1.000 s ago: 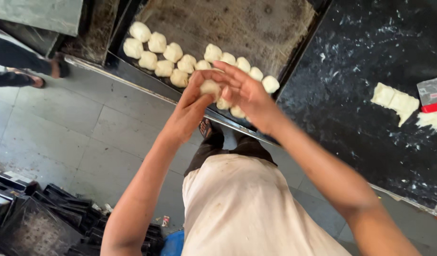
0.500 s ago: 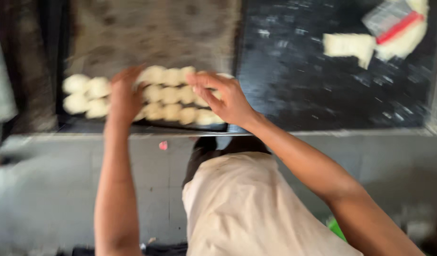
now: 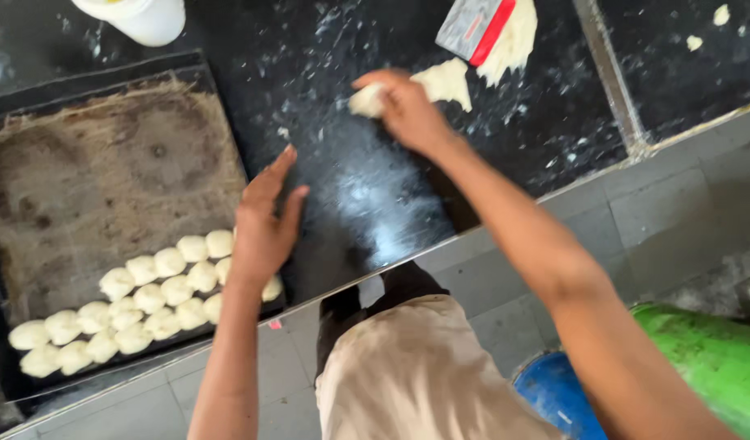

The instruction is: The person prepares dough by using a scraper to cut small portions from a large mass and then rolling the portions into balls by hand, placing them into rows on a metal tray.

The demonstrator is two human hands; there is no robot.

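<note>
My right hand (image 3: 406, 110) reaches across the black counter (image 3: 367, 204) and grips a pale piece of dough (image 3: 367, 100) next to a larger flat slab of dough (image 3: 448, 81). My left hand (image 3: 265, 224) hovers with fingers apart and nothing in it over the right edge of the dark baking tray (image 3: 106, 179). Several round dough balls (image 3: 147, 297) lie in rows along the tray's near edge, just left of that hand.
A metal dough scraper with a red handle (image 3: 477, 28) lies on more dough at the top. A white tub (image 3: 139, 16) stands at the top left. Small dough scraps (image 3: 701, 33) dot the right counter section. A blue and green container (image 3: 676, 375) sits on the tiled floor.
Both hands have left the dough balls on the tray. My right hand has moved right to the dough slab and closed on a piece. The view has swung right.
</note>
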